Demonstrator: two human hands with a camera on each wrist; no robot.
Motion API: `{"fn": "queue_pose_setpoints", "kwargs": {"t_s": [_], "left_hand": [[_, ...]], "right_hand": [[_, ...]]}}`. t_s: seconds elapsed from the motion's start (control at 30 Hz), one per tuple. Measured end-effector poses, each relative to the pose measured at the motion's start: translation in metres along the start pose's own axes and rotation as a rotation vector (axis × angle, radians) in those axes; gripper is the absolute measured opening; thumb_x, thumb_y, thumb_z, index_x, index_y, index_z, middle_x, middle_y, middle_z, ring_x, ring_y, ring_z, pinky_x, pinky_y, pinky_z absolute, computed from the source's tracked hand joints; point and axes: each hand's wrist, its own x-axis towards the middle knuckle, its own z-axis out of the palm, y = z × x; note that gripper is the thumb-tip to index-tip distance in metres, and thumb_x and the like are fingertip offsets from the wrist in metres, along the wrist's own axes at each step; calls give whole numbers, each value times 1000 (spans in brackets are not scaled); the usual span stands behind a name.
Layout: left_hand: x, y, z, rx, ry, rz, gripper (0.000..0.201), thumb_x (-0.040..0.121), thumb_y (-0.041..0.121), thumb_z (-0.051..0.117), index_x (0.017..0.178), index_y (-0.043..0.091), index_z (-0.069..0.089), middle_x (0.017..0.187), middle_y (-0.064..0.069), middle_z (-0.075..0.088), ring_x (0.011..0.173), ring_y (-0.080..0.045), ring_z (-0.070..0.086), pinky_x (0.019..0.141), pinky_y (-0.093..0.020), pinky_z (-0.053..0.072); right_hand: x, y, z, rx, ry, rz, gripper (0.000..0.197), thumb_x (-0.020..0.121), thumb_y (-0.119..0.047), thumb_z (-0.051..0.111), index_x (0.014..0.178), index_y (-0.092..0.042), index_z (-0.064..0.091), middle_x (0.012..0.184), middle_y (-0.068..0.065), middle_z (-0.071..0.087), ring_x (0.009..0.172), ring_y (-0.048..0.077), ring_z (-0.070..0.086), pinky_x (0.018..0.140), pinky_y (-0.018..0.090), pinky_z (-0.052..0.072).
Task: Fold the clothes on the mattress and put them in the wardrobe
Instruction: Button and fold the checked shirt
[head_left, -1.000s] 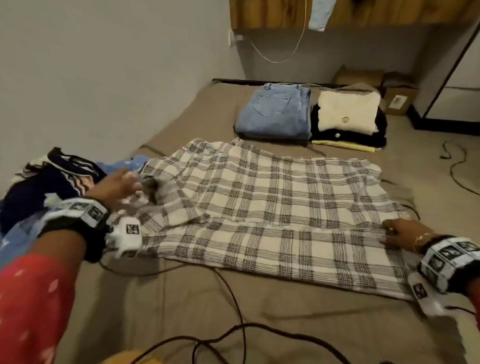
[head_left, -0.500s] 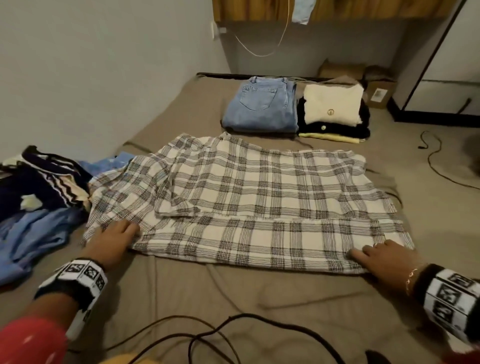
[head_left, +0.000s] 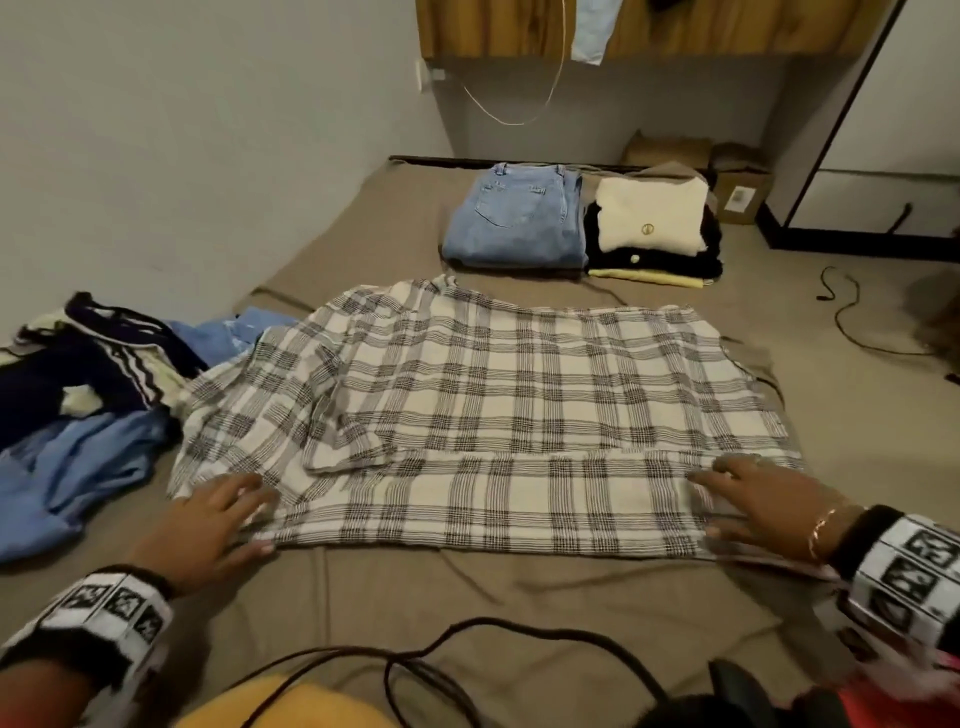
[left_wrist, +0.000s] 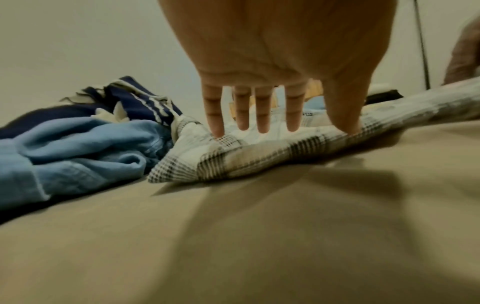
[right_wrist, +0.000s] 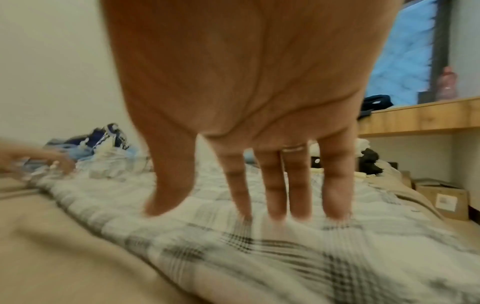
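A cream and black plaid shirt (head_left: 493, 410) lies spread flat across the tan mattress (head_left: 519, 587). My left hand (head_left: 208, 525) rests with straight, spread fingers on the shirt's near left corner (left_wrist: 197, 162). On the near right edge of the shirt (right_wrist: 285, 246) my right hand (head_left: 748, 499) lies flat, fingers straight. Neither hand grips the cloth. Folded blue jeans (head_left: 514, 218) and a stack of folded cream, black and yellow tops (head_left: 649, 228) sit at the far end of the mattress.
A heap of unfolded navy and light blue clothes (head_left: 78, 410) lies at the left by the wall. Black cables (head_left: 415, 660) cross the mattress near me. Cardboard boxes (head_left: 737, 192) and a dark-framed wardrobe (head_left: 872, 171) stand at the far right. A wooden shelf (head_left: 649, 26) hangs above.
My left hand left the shirt's collar area and came down to the near left corner. My right hand slid along the near right edge. Both now lie flat on the shirt.
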Motion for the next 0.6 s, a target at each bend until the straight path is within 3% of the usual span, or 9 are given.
{"fn": "queue_pose_setpoints", "kwargs": {"t_s": [0.07, 0.13, 0.2, 0.27, 0.3, 0.37, 0.4, 0.5, 0.6], "left_hand": [[-3, -5, -12, -8, -214, -203, 73, 86, 68, 33, 141, 21, 35, 145, -7, 38, 130, -25, 42, 103, -33, 35], [-6, -19, -22, -145, -215, -401, 50, 90, 55, 44, 119, 16, 51, 130, -8, 53, 113, -22, 54, 94, -30, 42], [-13, -37, -30, -299, -91, -564, 32, 93, 42, 48, 93, 11, 55, 107, -15, 64, 93, -27, 60, 76, -33, 45], [-16, -44, -30, -434, 86, -629, 20, 93, 24, 52, 89, 6, 58, 101, -21, 65, 91, -32, 61, 73, -35, 41], [-13, -40, -31, -506, 170, -619, 16, 92, 17, 54, 93, 4, 62, 101, -20, 66, 92, -32, 61, 73, -34, 40], [-8, -30, -36, -630, 275, -500, 15, 89, 7, 58, 100, 2, 67, 96, -13, 66, 89, -27, 61, 73, -27, 38], [-3, -26, -37, -674, 266, -418, 15, 89, 4, 58, 100, 3, 68, 94, -11, 66, 89, -23, 60, 73, -24, 38], [11, -22, -35, -756, 196, -295, 22, 88, -2, 55, 88, 16, 68, 93, -4, 66, 91, -18, 62, 81, -25, 45], [28, -27, -30, -840, 174, -366, 32, 89, 4, 56, 78, 34, 59, 85, 1, 65, 75, -5, 62, 73, -24, 48]], "right_hand": [[-6, -10, 3, 78, 20, -29, 74, 94, -49, 37, 149, -22, -5, 157, 1, 1, 138, 17, 26, 108, 25, 25], [-4, -5, 16, 122, -48, 1, 88, 87, -61, 41, 149, -19, -6, 157, 6, -4, 141, 21, 21, 113, 27, 22], [25, 14, 22, 42, -59, 81, 135, 32, -102, 16, 144, -26, 23, 150, 9, 26, 131, 22, 39, 106, 33, 36], [50, 4, -5, 17, -92, 62, 137, 12, -97, 1, 129, -36, 38, 134, -3, 47, 116, 19, 52, 96, 31, 44], [47, -17, -36, 62, -88, 10, 118, 32, -100, 15, 129, -35, 38, 131, -4, 49, 115, 17, 52, 96, 28, 43], [53, -72, -96, 101, -64, -77, 63, 84, -68, 39, 134, -29, 36, 132, -5, 51, 116, 12, 50, 95, 22, 39], [64, -95, -118, 141, -8, -126, 51, 92, -53, 42, 135, -27, 37, 129, -3, 53, 112, 12, 51, 92, 22, 38], [106, -176, -168, 402, 129, -347, 36, 92, -35, 52, 125, -21, 51, 120, 2, 59, 102, 14, 54, 88, 25, 40], [135, -258, -184, 388, 101, -593, 30, 85, -25, 63, 115, -21, 63, 138, 13, 40, 124, 26, 42, 99, 28, 35]]}}
